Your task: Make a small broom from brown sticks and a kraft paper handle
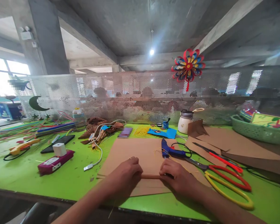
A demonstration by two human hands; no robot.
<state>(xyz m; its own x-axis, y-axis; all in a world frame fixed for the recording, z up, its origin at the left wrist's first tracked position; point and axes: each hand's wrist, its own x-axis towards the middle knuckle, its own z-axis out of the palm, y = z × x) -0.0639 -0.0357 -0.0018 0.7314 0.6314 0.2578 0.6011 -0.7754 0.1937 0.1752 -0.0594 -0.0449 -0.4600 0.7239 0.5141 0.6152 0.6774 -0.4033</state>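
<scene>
A sheet of brown kraft paper [135, 152] lies before me on top of more brown paper. Its near edge is rolled or folded into a narrow strip [150, 176]. My left hand [128, 174] pinches the strip's left part with fingers curled. At its right end, my right hand [175, 174] is closed on the same strip. Just beyond the right hand a blue glue gun [175, 151] rests on the paper, its nozzle close to those fingers. Large scissors with red and yellow handles [228, 186] lie right of the right hand.
A red-handled cutting tool [224, 158] and brown sheets [247, 140] lie right, near a green basket [247, 132]. At left are a power strip [54, 163], a white cable [98, 160] and a yellow glue gun [24, 147]. A perforated screen [135, 109] stands behind; people sit beyond.
</scene>
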